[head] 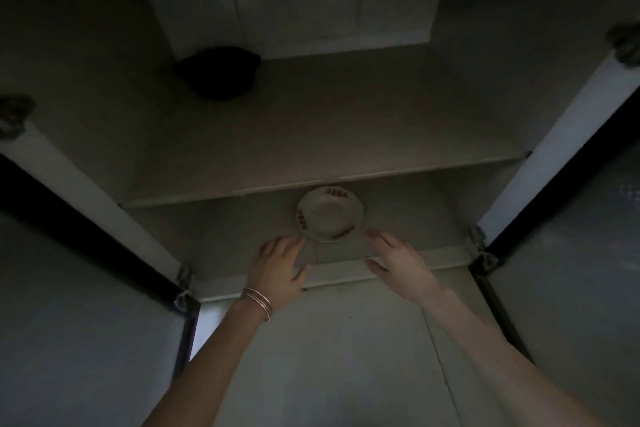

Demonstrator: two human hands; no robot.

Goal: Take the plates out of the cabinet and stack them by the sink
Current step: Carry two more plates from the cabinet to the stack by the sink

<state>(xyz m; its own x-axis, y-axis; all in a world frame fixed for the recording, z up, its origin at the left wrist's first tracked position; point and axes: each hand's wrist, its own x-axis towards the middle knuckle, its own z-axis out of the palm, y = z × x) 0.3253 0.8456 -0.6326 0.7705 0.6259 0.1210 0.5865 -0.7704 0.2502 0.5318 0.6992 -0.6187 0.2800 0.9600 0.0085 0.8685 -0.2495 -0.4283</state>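
Dim cabinet [346, 128], both doors swung wide, seen from below and in front. Fingers [289, 246] of left hand [277, 270] spread loose, gripping nothing, tips just beside the left rim of the plate [329, 213]; cannot tell whether touching. Right hand [398, 262] likewise released, fingers apart, tips near the plate's right rim. Plate small, white with red marks round the rim, lying flat toward the front of the lower shelf [225, 239], between both hands. Thin bangles [258, 302] on the left wrist. Higher up, upper shelf [311, 135] bearing only a dark rounded object [218, 74] at back left, too dim to identify.
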